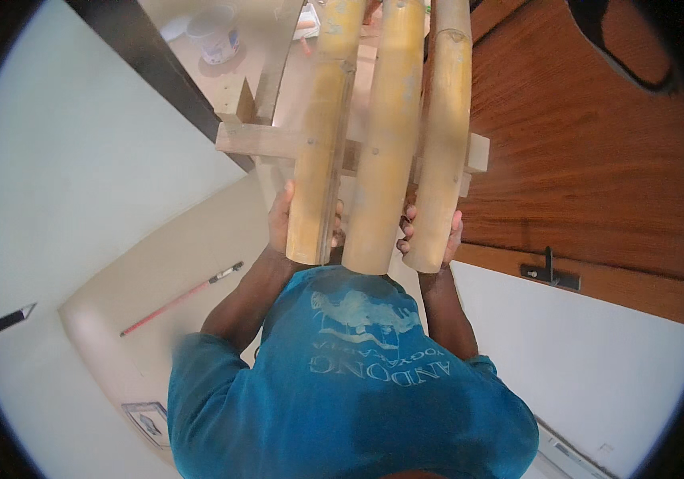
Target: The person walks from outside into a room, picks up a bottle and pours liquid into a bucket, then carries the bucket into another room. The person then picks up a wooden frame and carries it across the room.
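Three thick yellow bamboo poles run side by side away from me, fixed across a pale wooden crossbar point(258, 140). My left hand point(279, 214) grips the near end of the left bamboo pole point(315, 184), with the thumb on its outer side and fingertips showing past its inner edge. Around the near end of the right bamboo pole point(442, 160) my right hand point(455, 231) is closed, its fingers curled in from both sides. Between them the middle bamboo pole point(382, 176) is touched by neither hand, as far as I can see. The palms are hidden beneath the bamboo.
A brown wooden door point(581, 160) with a dark handle point(549, 271) stands on the right. At the far left, a white plastic tub point(216, 36) sits beyond a wooden post point(234, 100). A thin red stick point(182, 299) and a small framed picture point(148, 421) appear at left.
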A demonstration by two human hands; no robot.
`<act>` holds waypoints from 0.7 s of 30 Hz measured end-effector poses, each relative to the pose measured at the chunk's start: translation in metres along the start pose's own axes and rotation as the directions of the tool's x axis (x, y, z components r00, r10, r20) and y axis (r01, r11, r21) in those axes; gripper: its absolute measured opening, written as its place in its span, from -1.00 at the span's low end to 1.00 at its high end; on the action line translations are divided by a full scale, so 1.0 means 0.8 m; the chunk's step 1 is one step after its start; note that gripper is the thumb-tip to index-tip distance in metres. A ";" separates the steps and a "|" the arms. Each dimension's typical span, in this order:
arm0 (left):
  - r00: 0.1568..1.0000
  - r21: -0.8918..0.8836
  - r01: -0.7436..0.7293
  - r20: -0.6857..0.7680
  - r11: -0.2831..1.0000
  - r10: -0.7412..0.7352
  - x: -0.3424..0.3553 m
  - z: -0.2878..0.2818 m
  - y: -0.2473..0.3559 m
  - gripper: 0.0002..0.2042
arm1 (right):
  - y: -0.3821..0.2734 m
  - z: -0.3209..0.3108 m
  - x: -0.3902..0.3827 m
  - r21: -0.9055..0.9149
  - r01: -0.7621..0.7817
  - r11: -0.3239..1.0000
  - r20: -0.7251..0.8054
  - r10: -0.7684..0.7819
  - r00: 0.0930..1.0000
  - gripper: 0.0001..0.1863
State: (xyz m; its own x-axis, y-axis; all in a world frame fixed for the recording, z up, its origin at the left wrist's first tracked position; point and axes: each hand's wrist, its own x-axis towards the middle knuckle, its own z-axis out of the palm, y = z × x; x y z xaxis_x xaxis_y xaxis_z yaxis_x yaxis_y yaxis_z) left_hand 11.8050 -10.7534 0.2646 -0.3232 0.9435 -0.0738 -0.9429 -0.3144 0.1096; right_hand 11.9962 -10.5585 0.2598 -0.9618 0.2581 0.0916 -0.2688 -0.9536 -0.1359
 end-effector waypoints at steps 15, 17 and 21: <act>0.898 0.382 -0.319 -0.170 0.867 0.406 -0.003 -0.002 0.009 -0.40 | 0.015 -0.005 -0.001 -0.293 -0.063 0.954 -0.235 -0.008 0.972 -0.22; 0.888 0.456 -0.341 -0.130 0.822 0.441 -0.002 -0.004 0.010 -0.49 | 0.016 -0.009 0.000 -0.198 -0.116 0.973 -0.257 0.063 0.964 -0.22; 0.828 0.658 -0.313 -0.163 0.685 0.536 -0.014 0.001 0.014 -0.55 | 0.031 -0.014 -0.008 -0.284 -0.228 0.931 -0.302 0.139 0.943 -0.22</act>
State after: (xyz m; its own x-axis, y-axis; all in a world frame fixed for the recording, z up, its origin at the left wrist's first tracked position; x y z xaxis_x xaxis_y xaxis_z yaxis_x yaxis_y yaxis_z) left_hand 11.7978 -10.7675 0.2673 -0.7862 0.5958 -0.1643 -0.4914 -0.4415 0.7507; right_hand 11.9951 -10.5823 0.2449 -0.9602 0.1574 -0.2306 -0.0455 -0.9030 -0.4272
